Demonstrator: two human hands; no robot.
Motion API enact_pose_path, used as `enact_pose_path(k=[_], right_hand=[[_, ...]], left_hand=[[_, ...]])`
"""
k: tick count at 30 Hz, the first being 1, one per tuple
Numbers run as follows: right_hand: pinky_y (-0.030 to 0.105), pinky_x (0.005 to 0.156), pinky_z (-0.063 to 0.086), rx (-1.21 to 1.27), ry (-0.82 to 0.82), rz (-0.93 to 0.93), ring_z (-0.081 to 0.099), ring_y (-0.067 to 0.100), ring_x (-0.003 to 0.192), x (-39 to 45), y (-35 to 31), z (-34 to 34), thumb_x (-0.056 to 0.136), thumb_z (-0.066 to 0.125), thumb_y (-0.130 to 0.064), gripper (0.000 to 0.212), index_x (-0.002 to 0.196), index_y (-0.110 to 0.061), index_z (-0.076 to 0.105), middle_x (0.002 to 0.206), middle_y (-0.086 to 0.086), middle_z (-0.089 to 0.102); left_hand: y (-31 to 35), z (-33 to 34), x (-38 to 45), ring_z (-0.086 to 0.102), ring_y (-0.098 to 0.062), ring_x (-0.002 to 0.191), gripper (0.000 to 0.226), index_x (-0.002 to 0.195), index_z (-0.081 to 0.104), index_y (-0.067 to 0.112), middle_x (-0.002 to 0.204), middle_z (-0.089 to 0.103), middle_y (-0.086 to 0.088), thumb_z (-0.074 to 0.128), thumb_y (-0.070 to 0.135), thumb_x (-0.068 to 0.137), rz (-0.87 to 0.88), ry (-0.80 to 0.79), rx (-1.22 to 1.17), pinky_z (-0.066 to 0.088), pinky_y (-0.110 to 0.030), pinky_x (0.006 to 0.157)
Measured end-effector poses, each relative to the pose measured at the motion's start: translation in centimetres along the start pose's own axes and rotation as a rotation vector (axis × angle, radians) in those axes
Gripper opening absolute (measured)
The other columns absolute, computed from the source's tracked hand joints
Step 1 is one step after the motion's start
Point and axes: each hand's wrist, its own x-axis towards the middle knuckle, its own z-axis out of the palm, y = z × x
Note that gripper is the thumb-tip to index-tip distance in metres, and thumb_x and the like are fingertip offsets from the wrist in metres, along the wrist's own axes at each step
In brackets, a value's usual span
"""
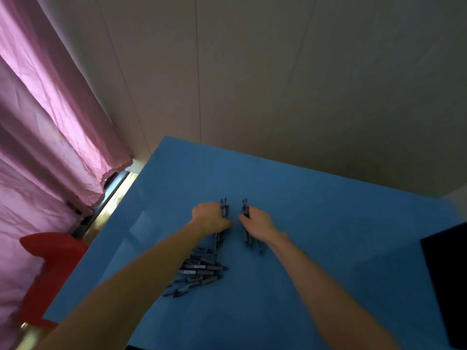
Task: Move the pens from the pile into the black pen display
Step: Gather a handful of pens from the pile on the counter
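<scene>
Head view: we look down on a blue desk (316, 223) set against a pale panelled wall (252, 72), both bare forearms reaching out over it. Our left hand (209, 217) curls around a bundle of dark pens (224, 209), whose ends stick out past the knuckles toward the wall and trail back under the wrist. Our right hand (257, 223) grips a second bundle of pens (245, 209) in the same way, its tips pointing toward the wall and its other ends showing near the wrist. The two hands sit close together near the middle of the desk, thumbs almost meeting, a narrow strip of blue between the bundles. Whether the bundles rest on the desk or are lifted just off it, we cannot tell.

The pile of pens (199, 271) lies loose on the desk, nearer to us and just beside the left forearm, grey barrels crossing one another at many angles. A black object (444, 286) is cut off by the right edge of the frame; we cannot tell whether it is the display. Pink curtains (50, 122) hang at left, with a red chair (53, 261) below them beside the desk.
</scene>
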Motion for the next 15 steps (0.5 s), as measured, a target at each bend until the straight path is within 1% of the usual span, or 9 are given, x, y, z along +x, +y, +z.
enact_pose_path(k=[3,8,10,11,13,14,15], right_hand=[[0.035,0.056,0.027,0.091,0.006,0.001,0.037,0.016,0.059,-0.4,0.4,-0.1,0.101,0.049,-0.024,0.036,0.07,-0.018,0.032,0.063,-0.001,0.038],[0.035,0.059,0.03,0.094,0.009,-0.004,0.04,0.017,0.063,-0.9,0.3,0.2,0.1,0.05,-0.026,0.033,0.072,-0.019,0.034,0.068,0.0,0.041],[0.035,0.06,0.031,0.095,0.011,-0.004,0.041,0.018,0.064,-1.0,0.2,0.2,0.1,0.05,-0.026,0.033,0.072,-0.018,0.034,0.069,0.001,0.042],[0.035,0.061,0.031,0.094,0.011,-0.006,0.042,0.019,0.065,-1.0,0.2,0.2,0.1,0.05,-0.026,0.033,0.072,-0.018,0.034,0.07,0.002,0.043],[0.035,0.06,0.031,0.087,0.008,-0.002,0.042,0.019,0.065,-1.1,0.2,0.1,0.101,0.049,-0.026,0.032,0.073,-0.018,0.035,0.072,0.003,0.044],[0.035,0.06,0.031,0.077,0.002,0.004,0.042,0.019,0.065,-1.1,0.1,0.1,0.102,0.049,-0.026,0.032,0.074,-0.017,0.035,0.072,0.004,0.044],[0.036,0.06,0.032,0.062,-0.005,0.008,0.043,0.019,0.065,-1.1,0.0,0.1,0.102,0.048,-0.027,0.031,0.075,-0.017,0.036,0.073,0.004,0.045]], left_hand=[[0.1,0.6,-0.5,0.055,-0.019,0.069,0.037,0.069,0.046,0.02,0.069,0.051,0.001,0.063,0.047,0.089,0.06,0.045,0.058,0.042,-0.029,0.058],[-0.5,1.2,-0.9,0.05,-0.017,0.062,0.038,0.068,0.045,0.018,0.067,0.052,0.0,0.061,0.044,0.091,0.038,0.088,-0.072,0.041,-0.029,0.056],[-0.9,1.3,-0.9,0.051,-0.019,0.059,0.038,0.066,0.045,0.016,0.065,0.053,-0.002,0.06,0.041,0.09,0.012,0.082,-0.178,0.044,-0.029,0.055],[-1.1,1.3,-0.9,0.056,-0.021,0.06,0.038,0.066,0.047,0.015,0.064,0.056,-0.005,0.06,0.041,0.091,-0.005,0.072,-0.26,0.05,-0.032,0.056],[-1.6,1.6,-0.9,0.062,-0.027,0.062,0.039,0.068,0.05,0.013,0.068,0.063,-0.013,0.057,0.041,0.095,-0.007,0.069,-0.455,0.06,-0.041,0.065],[-2.0,1.7,-0.9,0.059,-0.028,0.062,0.039,0.07,0.048,0.013,0.069,0.061,-0.015,0.056,0.04,0.098,0.004,0.091,-0.525,0.06,-0.045,0.068],[-2.3,1.7,-1.0,0.054,-0.026,0.061,0.037,0.073,0.044,0.015,0.069,0.057,-0.013,0.054,0.039,0.1,0.014,0.118,-0.568,0.058,-0.046,0.066]])
